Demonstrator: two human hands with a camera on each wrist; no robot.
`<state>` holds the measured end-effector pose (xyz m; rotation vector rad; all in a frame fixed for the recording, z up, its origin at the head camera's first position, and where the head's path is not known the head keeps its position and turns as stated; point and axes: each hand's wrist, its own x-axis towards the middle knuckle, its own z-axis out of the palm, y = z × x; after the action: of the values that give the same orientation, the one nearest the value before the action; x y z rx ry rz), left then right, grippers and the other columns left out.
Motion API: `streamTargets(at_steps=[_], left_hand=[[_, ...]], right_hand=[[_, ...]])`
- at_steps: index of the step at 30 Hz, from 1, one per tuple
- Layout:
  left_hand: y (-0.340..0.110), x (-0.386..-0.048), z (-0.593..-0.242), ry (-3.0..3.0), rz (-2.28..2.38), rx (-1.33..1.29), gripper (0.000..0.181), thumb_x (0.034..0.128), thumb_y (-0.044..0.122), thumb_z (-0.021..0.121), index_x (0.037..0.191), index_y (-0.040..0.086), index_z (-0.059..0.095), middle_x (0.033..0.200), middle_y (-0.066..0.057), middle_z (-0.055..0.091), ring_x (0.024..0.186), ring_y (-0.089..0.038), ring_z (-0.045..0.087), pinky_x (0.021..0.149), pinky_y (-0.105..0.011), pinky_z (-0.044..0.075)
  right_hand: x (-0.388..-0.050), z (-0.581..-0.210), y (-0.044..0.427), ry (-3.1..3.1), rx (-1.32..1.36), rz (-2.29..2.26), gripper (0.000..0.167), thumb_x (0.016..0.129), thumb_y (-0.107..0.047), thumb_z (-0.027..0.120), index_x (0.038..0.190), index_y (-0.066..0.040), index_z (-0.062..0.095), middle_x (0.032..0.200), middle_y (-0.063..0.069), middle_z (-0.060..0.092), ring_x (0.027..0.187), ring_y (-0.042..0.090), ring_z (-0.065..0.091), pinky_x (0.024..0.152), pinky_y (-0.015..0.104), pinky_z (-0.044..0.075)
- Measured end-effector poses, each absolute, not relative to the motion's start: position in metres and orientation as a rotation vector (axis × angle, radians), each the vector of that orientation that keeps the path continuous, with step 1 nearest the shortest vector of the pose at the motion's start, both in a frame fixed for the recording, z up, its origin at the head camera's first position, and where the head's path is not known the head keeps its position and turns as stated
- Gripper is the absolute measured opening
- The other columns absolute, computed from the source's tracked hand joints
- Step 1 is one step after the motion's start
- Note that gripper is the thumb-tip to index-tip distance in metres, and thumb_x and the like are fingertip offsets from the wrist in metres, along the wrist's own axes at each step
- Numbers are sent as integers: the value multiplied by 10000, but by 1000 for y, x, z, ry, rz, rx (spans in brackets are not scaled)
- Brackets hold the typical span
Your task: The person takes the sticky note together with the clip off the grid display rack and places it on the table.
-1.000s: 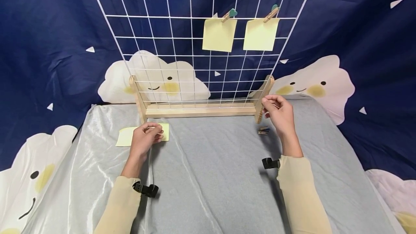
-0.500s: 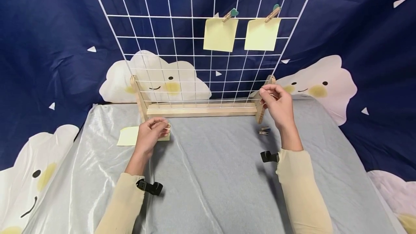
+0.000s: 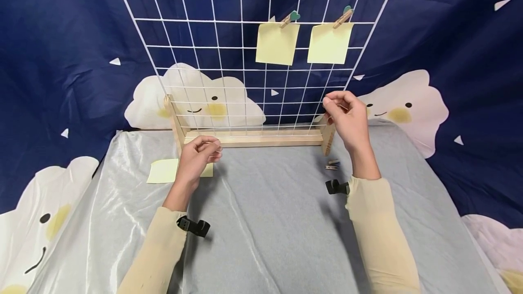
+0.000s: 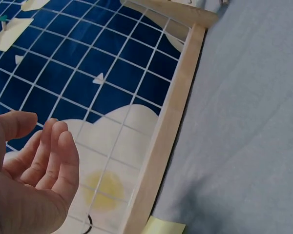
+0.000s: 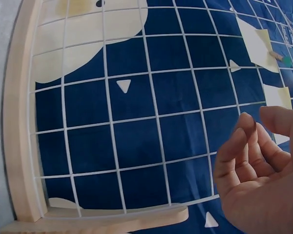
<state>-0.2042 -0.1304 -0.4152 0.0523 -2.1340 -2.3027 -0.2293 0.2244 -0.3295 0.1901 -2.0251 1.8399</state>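
Observation:
My left hand (image 3: 195, 161) hovers over the yellow sticky notes (image 3: 162, 171) on the left of the table, partly covering them. In the left wrist view, its fingers are loosely bent, with a gap to the thumb and nothing between. My right hand (image 3: 352, 119) hangs in the air before the right wooden foot of a white wire grid (image 3: 215, 22). A gap parts its thumb and loosely bent fingers in the right wrist view; they hold nothing. Two yellow sticky notes (image 3: 277, 45) hang high on the grid's right half, each under a wooden clothespin (image 3: 343, 18) with a green heart.
Several small loose clothespins (image 3: 332, 165) lie by the stand's right foot. The grid stands upright in a wooden base (image 3: 253, 141) at the back of the table, which has a grey cloth (image 3: 278, 212). Behind hangs a dark blue curtain (image 3: 49, 35) with clouds.
My left hand has moved right and away from me, uncovering more of the left note. The right hand has risen beside the grid's right foot. Hung notes and loose clothespins stay put.

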Motion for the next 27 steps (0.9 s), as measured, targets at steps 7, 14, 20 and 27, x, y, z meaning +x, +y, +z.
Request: streamTargets(at_steps=[7,14,20,27], left_hand=[[-127,-206,-409,-2159,-2298,30,197,980,94,670,1118,-43,640,848,-36,730,733,-163,708,721,-285,626],[-122,-209,-398,-2153,-2290,6,222,975,91,674,1139,-55,642,881,-65,734,739,-183,710,710,-281,626],[-118,-212,-390,-2158,-2287,-34,188,970,66,661,1126,-38,641,899,-40,730,734,-145,710,709,-286,626],[-114,-216,-377,-2155,-2265,-64,222,969,77,664,1154,-43,634,908,-32,730,786,-198,721,725,-298,626]], right_hand=[[-233,-321,221,-1974,231,1895,72,948,-70,715,1011,-53,687,848,31,659,623,144,618,524,212,506],[-235,-311,216,-1997,254,1842,86,948,-76,717,1026,-53,692,852,33,659,631,136,618,529,227,502],[-237,-304,215,-1991,287,1825,80,948,-50,705,1026,-39,694,831,33,656,625,146,608,520,215,504],[-239,-295,214,-1992,303,1798,80,949,-55,706,1024,-32,694,811,53,650,613,141,602,523,220,507]])
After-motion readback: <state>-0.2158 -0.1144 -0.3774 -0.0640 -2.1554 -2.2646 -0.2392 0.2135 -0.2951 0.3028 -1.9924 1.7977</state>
